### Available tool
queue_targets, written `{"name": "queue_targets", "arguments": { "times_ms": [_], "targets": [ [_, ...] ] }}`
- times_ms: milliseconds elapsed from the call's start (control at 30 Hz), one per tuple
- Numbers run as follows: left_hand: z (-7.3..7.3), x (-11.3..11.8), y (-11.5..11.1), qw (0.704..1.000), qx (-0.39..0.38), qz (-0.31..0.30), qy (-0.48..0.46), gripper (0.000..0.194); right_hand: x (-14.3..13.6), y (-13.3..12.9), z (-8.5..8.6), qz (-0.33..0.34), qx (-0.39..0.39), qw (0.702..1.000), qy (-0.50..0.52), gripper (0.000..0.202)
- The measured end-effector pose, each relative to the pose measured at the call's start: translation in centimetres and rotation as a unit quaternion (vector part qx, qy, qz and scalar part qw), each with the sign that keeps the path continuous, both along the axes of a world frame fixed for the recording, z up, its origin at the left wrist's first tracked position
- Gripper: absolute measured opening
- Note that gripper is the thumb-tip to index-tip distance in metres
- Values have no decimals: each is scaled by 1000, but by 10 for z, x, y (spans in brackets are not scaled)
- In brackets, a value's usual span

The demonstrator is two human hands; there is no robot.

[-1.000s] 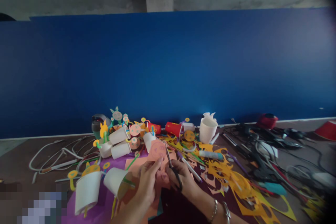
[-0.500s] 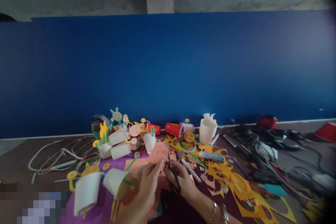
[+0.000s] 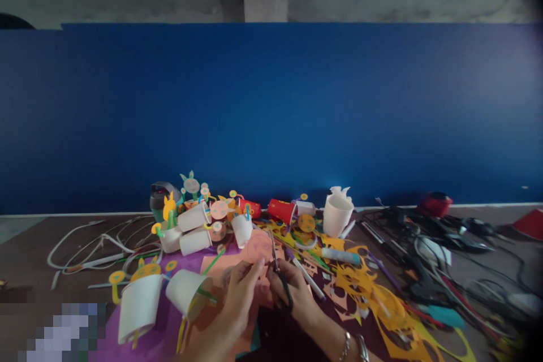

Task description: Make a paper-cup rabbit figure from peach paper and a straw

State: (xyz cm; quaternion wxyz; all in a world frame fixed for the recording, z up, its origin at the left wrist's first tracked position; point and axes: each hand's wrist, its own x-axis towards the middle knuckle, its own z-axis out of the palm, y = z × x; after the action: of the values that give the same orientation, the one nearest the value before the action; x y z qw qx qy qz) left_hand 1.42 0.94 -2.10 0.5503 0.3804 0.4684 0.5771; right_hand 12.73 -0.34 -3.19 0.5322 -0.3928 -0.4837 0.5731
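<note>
My left hand point(image 3: 242, 287) pinches the lower edge of a pink paper piece point(image 3: 258, 245) that has a face drawn on it. Black-handled scissors point(image 3: 283, 281) are in my right hand point(image 3: 294, 293), their blades pointing up along the right edge of the pink paper. Both hands are close together at the lower middle. Under them lie a larger salmon sheet point(image 3: 216, 264) and a purple sheet point(image 3: 167, 317). White paper cups with paper faces, such as one at the lower left point(image 3: 139, 308), stand or lie to the left.
Red cups point(image 3: 281, 210) and an upright white cup point(image 3: 337, 214) are along the blue panel point(image 3: 271, 113). Yellow paper scraps point(image 3: 360, 278), a marker point(image 3: 311, 278) and a glue tube point(image 3: 340, 255) lie to the right. Cables and a black glue gun point(image 3: 428, 278) are farther right; white cables point(image 3: 91, 263) are at left.
The camera view has shifted slightly. Both hands keep nearly the same pose around the pink paper and scissors.
</note>
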Motion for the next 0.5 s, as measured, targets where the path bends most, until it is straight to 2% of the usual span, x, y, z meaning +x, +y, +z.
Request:
{"name": "queue_targets", "arguments": {
  "times_ms": [133,233,333,500],
  "targets": [
    [8,0,-1,1000,1,3,4,31,0,0,4,8,-9,1000,6,44],
    [9,0,-2,999,4,33,14,29,0,-1,6,8,-12,1000,4,44],
    [4,0,-1,999,7,44,28,28,0,-1,5,10,-13,1000,-1,42],
    [-9,-3,3,996,44,-11,73,26,2,1,-2,15,20,1000,3,37]
  ]
}}
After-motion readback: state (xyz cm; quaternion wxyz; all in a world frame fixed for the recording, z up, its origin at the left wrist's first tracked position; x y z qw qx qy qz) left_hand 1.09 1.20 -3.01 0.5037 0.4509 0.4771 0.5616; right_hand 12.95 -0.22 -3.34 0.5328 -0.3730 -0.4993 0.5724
